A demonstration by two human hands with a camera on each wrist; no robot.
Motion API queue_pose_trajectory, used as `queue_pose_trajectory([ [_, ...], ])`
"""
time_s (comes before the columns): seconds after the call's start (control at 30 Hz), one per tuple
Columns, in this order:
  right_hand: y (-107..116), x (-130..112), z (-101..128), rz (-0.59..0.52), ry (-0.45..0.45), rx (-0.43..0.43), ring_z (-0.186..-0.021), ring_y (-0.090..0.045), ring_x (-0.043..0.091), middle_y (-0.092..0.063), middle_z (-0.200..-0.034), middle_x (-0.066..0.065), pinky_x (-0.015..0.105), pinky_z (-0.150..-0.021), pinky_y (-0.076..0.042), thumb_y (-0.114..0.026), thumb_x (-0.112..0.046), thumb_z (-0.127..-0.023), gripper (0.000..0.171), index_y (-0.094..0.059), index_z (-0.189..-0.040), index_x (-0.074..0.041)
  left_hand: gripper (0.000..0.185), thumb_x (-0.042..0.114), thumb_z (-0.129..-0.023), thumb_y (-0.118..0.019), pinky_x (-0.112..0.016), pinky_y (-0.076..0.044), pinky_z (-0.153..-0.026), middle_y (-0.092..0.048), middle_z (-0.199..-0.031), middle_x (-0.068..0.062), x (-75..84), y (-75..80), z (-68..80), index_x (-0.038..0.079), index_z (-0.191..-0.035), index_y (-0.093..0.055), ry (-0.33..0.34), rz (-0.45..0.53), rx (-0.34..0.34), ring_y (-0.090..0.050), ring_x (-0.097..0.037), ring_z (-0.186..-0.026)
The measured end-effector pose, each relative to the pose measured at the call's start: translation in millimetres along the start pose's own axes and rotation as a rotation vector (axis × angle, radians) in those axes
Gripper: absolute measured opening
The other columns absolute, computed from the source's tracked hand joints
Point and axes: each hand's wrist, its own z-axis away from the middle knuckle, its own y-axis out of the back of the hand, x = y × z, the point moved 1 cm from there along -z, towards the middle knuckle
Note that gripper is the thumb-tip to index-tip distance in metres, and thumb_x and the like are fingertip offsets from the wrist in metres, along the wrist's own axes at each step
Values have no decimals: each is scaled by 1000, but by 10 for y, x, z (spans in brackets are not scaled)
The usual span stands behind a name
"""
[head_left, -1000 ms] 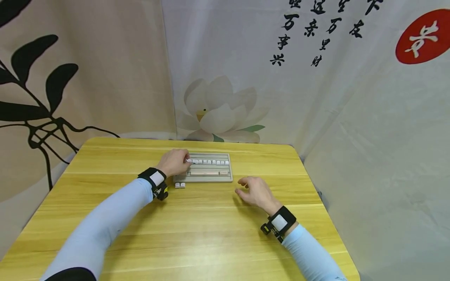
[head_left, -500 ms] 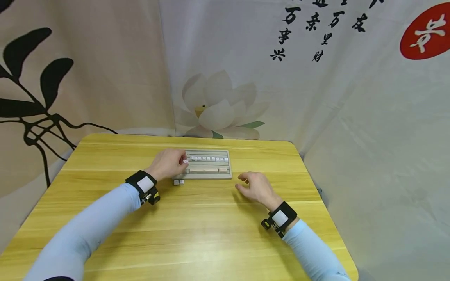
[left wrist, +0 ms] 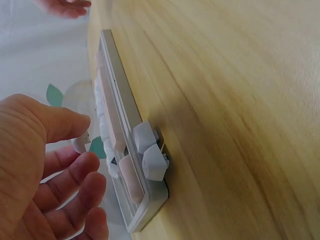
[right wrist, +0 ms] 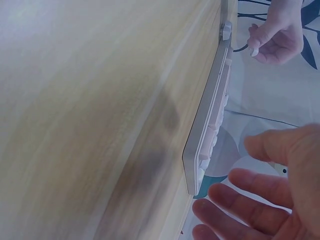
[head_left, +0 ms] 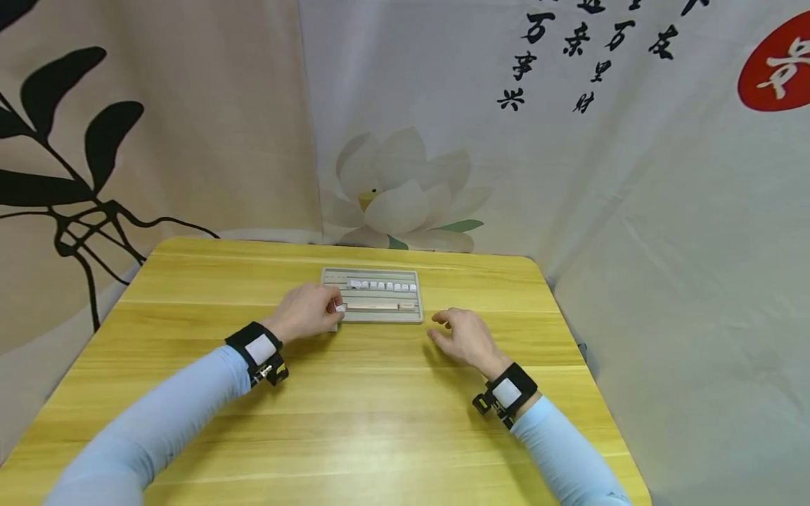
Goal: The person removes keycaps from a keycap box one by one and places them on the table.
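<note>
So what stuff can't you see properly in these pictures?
- Letters on the keycaps in the keyboard tray: too small in the head view, turned away in both wrist views.
- The two loose keycaps by the tray: hidden behind the left hand in the head view.
- The keycap the left hand pinches: mostly covered by the thumb.
- The right hand: cut off by the right wrist view's edge.

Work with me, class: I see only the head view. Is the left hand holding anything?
Observer: Yes. The left wrist view shows the left hand pinching a small white keycap between thumb and forefinger.
Operator: Anything hidden behind that hand?
Observer: Two loose keycaps lie on the table, close against the keyboard corner.
Operator: And the right palm?
Observer: The right wrist view shows the right hand empty, fingers spread, clear of the keyboard's end.
</note>
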Motion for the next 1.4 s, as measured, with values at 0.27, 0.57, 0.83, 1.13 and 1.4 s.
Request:
queue_pose_trajectory([
  [0.27, 10, -26, -18, 14, 8, -1, -103, -82, 33, -84, -122, 17, 46, -86, -68, -81, -28, -102, 33, -81, -126, -5, 12, 26, -100, -81, -33, -56, -69, -78, -88, 3, 57, -57, 57, 14, -103, -79, -30, 5, 12, -66, -11, -76],
  [0.57, 13, -76, -70, 6, 25, -20, -106, -82, 36, -83, -126, 17, 48, -88, -67, -81, -29, -102, 37, -80, -128, -4, 14, 25, -98, -82, -29, -49, -63, -71, -81, 6, 101, -175, 79, 13, -105, -81, -56, -13, -24, -60, -9, -71],
  [0.83, -4, -117, -74, -1, 40, -8, -104, -82, 36, -84, -124, 18, 48, -87, -68, -81, -28, -101, 35, -81, -127, -3, 17, 29, -97, -87, -28, -40, -59, -66, -77, 7, 153, -272, 111, 16, -107, -84, -25, -6, -46, -55, -10, -68],
  [1.13, -44, -102, -70, -4, 42, -1, -102, -82, 35, -84, -122, 17, 47, -85, -67, -82, -28, -101, 34, -81, -125, -4, 15, 30, -96, -89, -27, -39, -57, -67, -79, 5, 138, -385, 111, 17, -102, -86, -19, -20, -44, -54, -10, -67],
  [1.4, -48, -101, -79, -8, 49, 6, -103, -82, 34, -84, -122, 17, 47, -86, -68, -82, -28, -100, 34, -82, -124, -4, 15, 29, -96, -89, -28, -43, -59, -74, -85, 4, 130, -405, 80, 16, -102, -85, -14, -26, -38, -57, -10, -70],
])
